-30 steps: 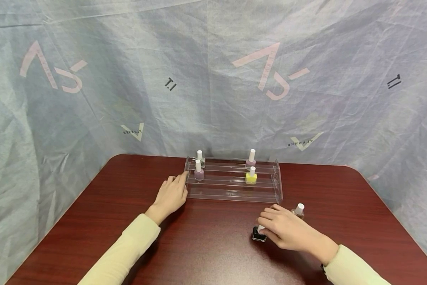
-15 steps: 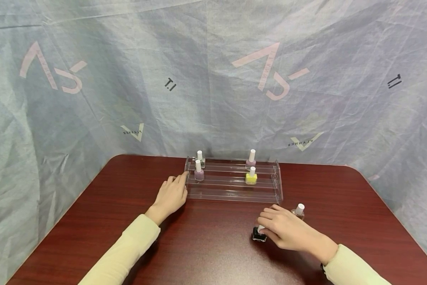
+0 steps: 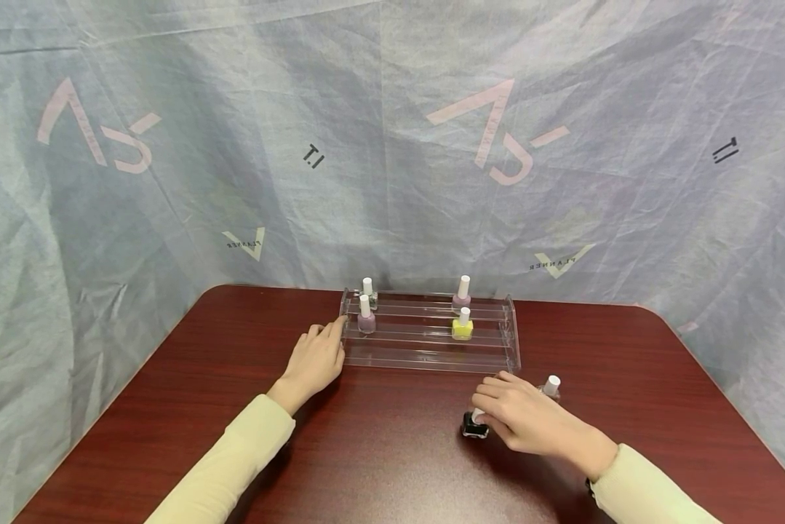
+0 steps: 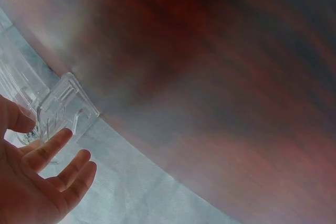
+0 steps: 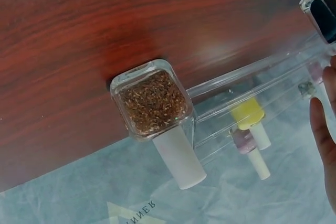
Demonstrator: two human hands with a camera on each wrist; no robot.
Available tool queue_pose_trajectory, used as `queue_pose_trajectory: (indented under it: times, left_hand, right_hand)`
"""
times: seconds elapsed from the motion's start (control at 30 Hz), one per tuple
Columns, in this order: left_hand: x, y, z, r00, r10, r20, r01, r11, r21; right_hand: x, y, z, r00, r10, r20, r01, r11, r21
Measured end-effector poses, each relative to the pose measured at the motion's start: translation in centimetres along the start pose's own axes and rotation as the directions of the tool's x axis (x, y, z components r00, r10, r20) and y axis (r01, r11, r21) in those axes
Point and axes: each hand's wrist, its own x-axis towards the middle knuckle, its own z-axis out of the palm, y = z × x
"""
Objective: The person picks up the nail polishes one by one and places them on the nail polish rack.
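My right hand (image 3: 519, 413) pinches the white cap of a black nail polish bottle (image 3: 475, 426) low over the table. In the right wrist view that black nail polish bottle (image 5: 324, 17) shows at the upper right, beside the fingers. My left hand (image 3: 312, 362) touches the left end of a clear stepped rack (image 3: 425, 358); in the left wrist view its fingers (image 4: 55, 148) are loosely spread at the end panel. Just beyond the right hand stands a brown glitter nail polish bottle (image 5: 155, 100), partly hidden in the head view.
On the rack stand a yellow nail polish bottle (image 3: 462, 327), a purple one (image 3: 366, 322), another purple one (image 3: 461, 300) and a glittery clear one (image 3: 369, 298) behind. A grey printed cloth (image 3: 392, 182) hangs behind the dark red table (image 3: 366, 451).
My right hand has shifted slightly away from me, and the black nail polish bottle has moved a little with it. The left hand and the rack stay put.
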Motion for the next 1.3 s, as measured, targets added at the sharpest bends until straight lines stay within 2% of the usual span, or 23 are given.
queue_pose_trajectory:
  times: [0.37,0.8,1.07,1.3]
  left_hand:
    - [-0.1,0.1,-0.3,1.000,0.004,-0.004,-0.004,1.000,0.005]
    - [-0.1,0.0,-0.3,1.000,0.009,0.009,-0.009,1.000,0.008]
    - [-0.1,0.1,-0.5,1.000,0.014,0.001,-0.014,1.000,0.013]
    - [-0.1,0.0,-0.5,1.000,0.017,0.011,-0.018,1.000,0.016]
  right_hand:
    - [1.0,0.6,0.1,1.000,0.000,0.026,0.001,1.000,-0.029]
    - [2.6,1.4,0.4,0.997,0.050,0.066,-0.048,0.998,-0.031]
    - [4.1,1.7,0.6,0.993,0.071,0.091,-0.069,0.997,-0.024]
    - [6.0,2.2,1.0,0.995,0.048,0.085,-0.045,0.999,-0.030]
